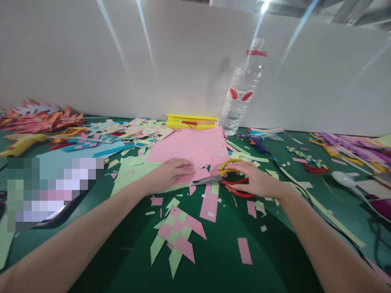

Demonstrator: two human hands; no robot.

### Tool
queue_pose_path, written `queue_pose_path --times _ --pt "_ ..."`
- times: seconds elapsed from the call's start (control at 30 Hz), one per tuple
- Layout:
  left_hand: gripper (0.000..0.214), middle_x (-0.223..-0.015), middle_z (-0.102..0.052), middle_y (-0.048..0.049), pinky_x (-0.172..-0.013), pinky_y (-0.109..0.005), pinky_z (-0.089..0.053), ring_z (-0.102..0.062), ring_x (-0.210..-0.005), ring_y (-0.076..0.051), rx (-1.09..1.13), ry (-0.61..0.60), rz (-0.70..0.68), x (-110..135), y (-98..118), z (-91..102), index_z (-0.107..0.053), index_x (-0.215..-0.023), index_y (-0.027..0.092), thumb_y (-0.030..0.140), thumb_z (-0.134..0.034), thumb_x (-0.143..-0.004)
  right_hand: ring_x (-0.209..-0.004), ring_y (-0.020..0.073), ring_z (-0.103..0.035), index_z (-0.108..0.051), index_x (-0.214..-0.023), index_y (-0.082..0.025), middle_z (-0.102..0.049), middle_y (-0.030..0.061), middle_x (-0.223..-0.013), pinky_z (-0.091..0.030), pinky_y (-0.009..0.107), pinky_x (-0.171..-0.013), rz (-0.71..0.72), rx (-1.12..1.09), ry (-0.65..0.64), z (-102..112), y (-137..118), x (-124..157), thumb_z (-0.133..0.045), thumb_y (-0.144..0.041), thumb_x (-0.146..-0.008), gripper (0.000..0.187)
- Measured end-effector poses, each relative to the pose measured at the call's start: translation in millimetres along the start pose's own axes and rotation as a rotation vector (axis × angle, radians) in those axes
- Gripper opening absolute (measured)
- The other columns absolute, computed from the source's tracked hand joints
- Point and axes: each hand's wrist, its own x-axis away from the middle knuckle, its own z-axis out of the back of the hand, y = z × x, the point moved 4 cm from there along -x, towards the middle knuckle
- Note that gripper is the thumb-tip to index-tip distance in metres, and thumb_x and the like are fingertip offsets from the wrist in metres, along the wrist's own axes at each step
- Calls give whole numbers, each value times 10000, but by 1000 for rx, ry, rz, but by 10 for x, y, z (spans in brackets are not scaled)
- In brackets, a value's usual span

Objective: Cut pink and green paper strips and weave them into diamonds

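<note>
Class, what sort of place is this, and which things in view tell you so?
Probably a papercraft work table: the right hand holds red-and-yellow-handled scissors, a woven pink-and-green paper piece lies nearby, and paper offcuts are scattered over the green tabletop.

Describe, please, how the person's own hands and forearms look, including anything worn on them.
Left hand and right hand are without gloves. Both forearms are bare, with no sleeves in view. I see no watch or bracelet.
</note>
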Motion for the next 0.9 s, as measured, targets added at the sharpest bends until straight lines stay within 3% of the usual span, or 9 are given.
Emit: queue_pose_path --times 0.2,0.4,0.9 --pt "365 -1409 -432 -8 -1070 -347 -284 -369 -1281 -167 -5 6 -10 -10 11 -1 -507 -1284 280 238 -335 -965 -1219 284 -461 -573 -1157 -285 -556 50 -1273 -311 473 -1039 46 7 13 -60 -150 -49 -604 -436 -754 432" --pt "366 -1397 -449 -29 -1057 -371 -307 -389 -1270 -179 -28 19 -20 -15 24 15 -523 -1268 266 232 -320 -965 -1220 284 -458 -582 -1151 -290 -554 49 -1270 -312 481 -1034 39 12 -38 -90 -145 -63 -590 -423 -767 406" --pt "374 -1381 -465 -32 -1061 -373 -304 -398 -1256 -175 -36 40 -22 -19 9 -4 -540 -1253 257 188 -326 -955 -1208 278 -469 -578 -1126 -277 -557 47 -1264 -310 476 -1027 57 11 10 -170 -395 -96 -606 -415 -751 400"
